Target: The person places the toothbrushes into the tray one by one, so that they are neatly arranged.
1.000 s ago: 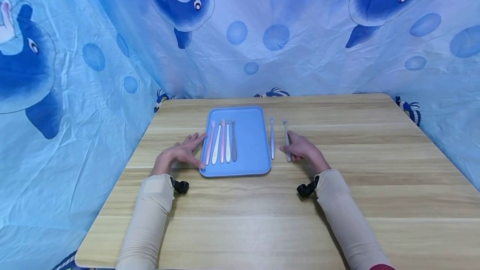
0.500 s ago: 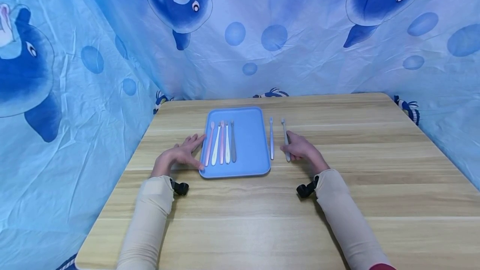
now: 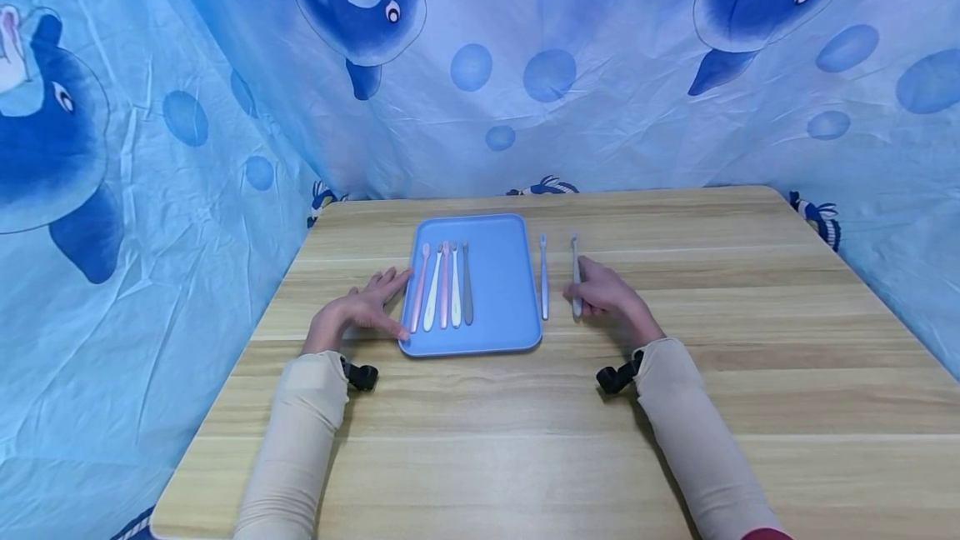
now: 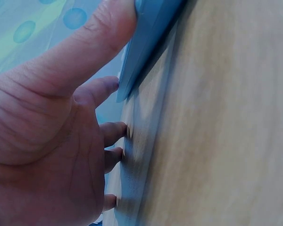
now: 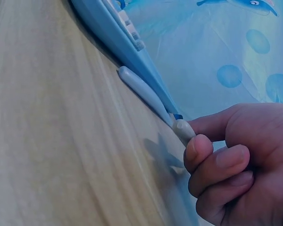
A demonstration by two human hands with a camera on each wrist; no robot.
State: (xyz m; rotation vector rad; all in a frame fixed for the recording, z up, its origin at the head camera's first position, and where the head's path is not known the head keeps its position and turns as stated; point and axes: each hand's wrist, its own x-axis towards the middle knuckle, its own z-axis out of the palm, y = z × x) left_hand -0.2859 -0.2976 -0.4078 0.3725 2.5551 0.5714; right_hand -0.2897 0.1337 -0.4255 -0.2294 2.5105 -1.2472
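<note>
My right hand (image 3: 603,288) pinches a grey toothbrush (image 3: 576,250) by its handle, to the right of the tray. In the right wrist view the handle's end (image 5: 183,129) pokes out between thumb and fingers, above its shadow on the table. My left hand (image 3: 365,304) has its fingers spread at the left side of a blue tray (image 3: 498,336). Its thumb (image 4: 92,44) rests against the tray's rim, and the index fingertip is at the side. On the tray's left half lie several toothbrushes, pink, white and a grey one (image 3: 468,294), side by side. Another toothbrush, pale blue (image 3: 544,282), lies just right of the tray.
The wooden table (image 3: 480,440) spreads around the tray on all sides. A blue curtain (image 3: 480,123) with dolphin prints hangs behind and to the left. Striped cloth (image 3: 816,219) shows at the table's far right edge.
The grey toothbrush in my right hand has turned more upright, its head swinging slightly to the right. The hand has shifted a little right. My left hand and the tray stay put.
</note>
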